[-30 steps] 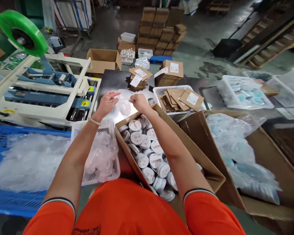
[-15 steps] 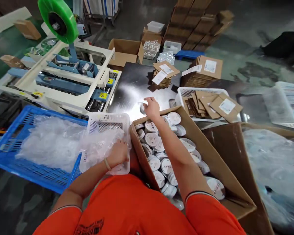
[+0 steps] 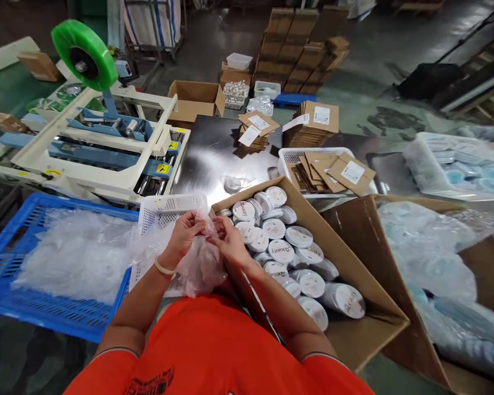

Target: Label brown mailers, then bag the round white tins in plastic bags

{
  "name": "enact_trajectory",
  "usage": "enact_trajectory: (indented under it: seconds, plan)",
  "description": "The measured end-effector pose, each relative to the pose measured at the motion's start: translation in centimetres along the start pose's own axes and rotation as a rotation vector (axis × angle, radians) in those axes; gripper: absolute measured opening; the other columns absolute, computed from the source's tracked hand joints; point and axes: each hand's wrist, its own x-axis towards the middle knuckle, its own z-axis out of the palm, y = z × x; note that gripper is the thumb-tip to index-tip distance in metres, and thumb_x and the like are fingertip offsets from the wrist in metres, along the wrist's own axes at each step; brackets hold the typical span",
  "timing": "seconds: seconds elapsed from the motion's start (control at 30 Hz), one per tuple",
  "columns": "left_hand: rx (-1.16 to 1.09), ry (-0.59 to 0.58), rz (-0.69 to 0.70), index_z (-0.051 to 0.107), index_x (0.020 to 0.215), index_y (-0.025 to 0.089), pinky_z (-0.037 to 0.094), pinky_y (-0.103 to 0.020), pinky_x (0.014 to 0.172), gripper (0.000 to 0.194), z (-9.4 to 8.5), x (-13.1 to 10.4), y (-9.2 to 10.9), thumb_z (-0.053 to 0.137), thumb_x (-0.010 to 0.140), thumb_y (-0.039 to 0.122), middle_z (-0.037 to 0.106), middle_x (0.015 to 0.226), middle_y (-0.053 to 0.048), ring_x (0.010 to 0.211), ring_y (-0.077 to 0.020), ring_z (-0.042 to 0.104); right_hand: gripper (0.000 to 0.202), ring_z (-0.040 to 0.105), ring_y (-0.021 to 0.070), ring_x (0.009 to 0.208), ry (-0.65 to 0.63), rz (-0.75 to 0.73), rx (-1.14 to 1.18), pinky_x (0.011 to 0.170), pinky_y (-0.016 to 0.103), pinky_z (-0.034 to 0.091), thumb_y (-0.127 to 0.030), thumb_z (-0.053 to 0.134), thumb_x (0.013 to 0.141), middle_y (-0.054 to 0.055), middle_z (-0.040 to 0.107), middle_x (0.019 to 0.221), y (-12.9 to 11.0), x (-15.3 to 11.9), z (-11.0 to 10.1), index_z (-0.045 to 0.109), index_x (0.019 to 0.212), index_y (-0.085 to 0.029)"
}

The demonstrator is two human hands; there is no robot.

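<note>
A pinkish bubble wrap bag (image 3: 203, 263) hangs between my hands, above the edge of the white perforated basket (image 3: 148, 216). My left hand (image 3: 185, 233) pinches its upper left edge. Opposite, the fingers of my right hand (image 3: 228, 238) are closed on its upper right edge. Just ahead, a round tub in clear wrapping (image 3: 232, 184) lies on the dark metal table (image 3: 206, 145). To the right of my hands stands an open cardboard box (image 3: 346, 241) with many white-lidded round tubs (image 3: 280, 250), some of them lettered.
A blue crate (image 3: 57, 315) with clear plastic bags sits left, below a taping machine (image 3: 107, 137) with a green tape roll (image 3: 102, 60). Flat cardboard mailers (image 3: 321, 123) are stacked at the back. Another basket of mailers (image 3: 341, 170) stands beyond the box; a carton of plastic-wrapped goods (image 3: 428, 241) is right.
My right hand has left the wrapped tub on the table and come back to my left hand. The bubble wrap bag is now lifted between both hands. The view has shifted right.
</note>
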Motion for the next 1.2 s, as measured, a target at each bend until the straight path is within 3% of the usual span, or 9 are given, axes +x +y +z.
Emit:
enact_trajectory:
  seconds: [0.27,0.4,0.53,0.6,0.73,0.93,1.03,1.13,1.2]
  plan:
    - [-0.145,0.308,0.021,0.046,0.088,0.024,0.058,-0.027,0.067,0.057,0.5,2.4,0.9,0.09,0.073,0.056,0.063,0.072,0.006,0.064,-0.0135,0.07,0.033,0.059,0.0173,0.063,-0.147,0.133,0.209,0.062,0.031,0.047,-0.05,0.082,0.071,0.0,0.066,0.069,0.5,-0.7,-0.9,0.068,0.077,-0.021]
    - [-0.025,0.228,0.1,0.047,0.1,0.024,0.059,-0.03,0.07,0.058,1.6,-0.1,-0.3,0.086,0.077,0.061,0.07,0.09,-0.002,0.076,-0.0169,0.072,0.049,0.047,0.0124,0.053,0.047,0.141,0.309,0.054,0.027,0.036,-0.063,0.087,0.066,-0.003,0.057,0.056,0.5,-0.7,-0.3,0.059,0.063,-0.022]
    - [0.395,0.021,0.329,0.057,0.091,0.023,0.054,-0.025,0.066,0.036,1.6,-3.0,-2.2,0.087,0.075,0.033,0.069,0.094,-0.001,0.078,-0.0149,0.067,0.058,0.041,0.0103,0.053,0.149,0.102,0.34,0.053,0.026,0.033,-0.071,0.084,0.068,-0.006,0.05,0.056,0.3,-0.3,0.6,0.053,0.062,-0.022]
    - [0.568,-0.031,0.487,0.059,0.079,0.021,0.054,-0.027,0.065,0.013,0.6,-3.0,-2.5,0.071,0.085,0.021,0.069,0.09,-0.003,0.079,-0.0165,0.067,0.06,0.043,0.0117,0.054,0.143,0.102,0.22,0.055,0.027,0.036,-0.073,0.081,0.07,-0.005,0.05,0.056,0.5,0.5,-0.2,0.051,0.059,-0.023]
    - [1.02,-0.068,0.756,0.069,0.075,0.02,0.059,-0.038,0.082,0.03,-1.5,-1.1,-1.9,0.048,0.087,0.003,0.073,0.1,-0.01,0.092,-0.0229,0.07,0.05,0.064,0.0228,0.075,0.371,0.241,-0.377,0.07,0.033,0.048,-0.065,0.076,0.082,0.006,0.066,0.07,1.6,3.5,-5.4,0.056,0.063,-0.023]
    - [1.491,0.126,0.749,0.071,0.115,0.015,0.059,-0.046,0.096,0.035,-0.6,0.0,-0.4,0.051,0.089,0.001,0.071,0.117,-0.016,0.106,-0.0314,0.07,0.038,0.072,0.0394,0.107,0.414,0.583,-0.77,0.087,0.046,0.055,-0.044,0.083,0.081,0.026,0.075,0.107,4.0,6.5,-10.2,0.07,0.098,-0.013]
    - [1.514,0.124,0.675,0.063,0.138,0.015,0.059,-0.044,0.096,0.056,0.0,1.5,0.7,0.047,0.087,-0.002,0.063,0.14,-0.018,0.114,-0.0314,0.07,0.039,0.073,0.0352,0.102,0.444,0.452,-0.691,0.083,0.043,0.058,-0.036,0.079,0.08,0.018,0.075,0.106,3.7,5.9,-10.2,0.064,0.111,-0.016]
    - [1.495,0.032,0.563,0.072,0.125,0.017,0.059,-0.043,0.093,0.054,0.7,4.2,1.9,0.044,0.084,-0.004,0.067,0.135,-0.015,0.109,-0.0297,0.071,0.04,0.073,0.0274,0.087,0.475,0.066,-0.301,0.072,0.038,0.059,-0.046,0.067,0.089,0.01,0.073,0.106,1.6,5.3,-9.4,0.053,0.12,-0.024]
    - [1.386,-0.051,0.522,0.076,0.112,0.016,0.058,-0.043,0.094,0.046,1.6,6.0,2.6,0.048,0.081,-0.003,0.072,0.121,-0.014,0.106,-0.0292,0.07,0.048,0.071,0.0228,0.073,0.325,-0.14,-0.028,0.06,0.035,0.057,-0.058,0.063,0.092,0.006,0.073,0.103,-0.2,5.7,-8.6,0.044,0.125,-0.028]
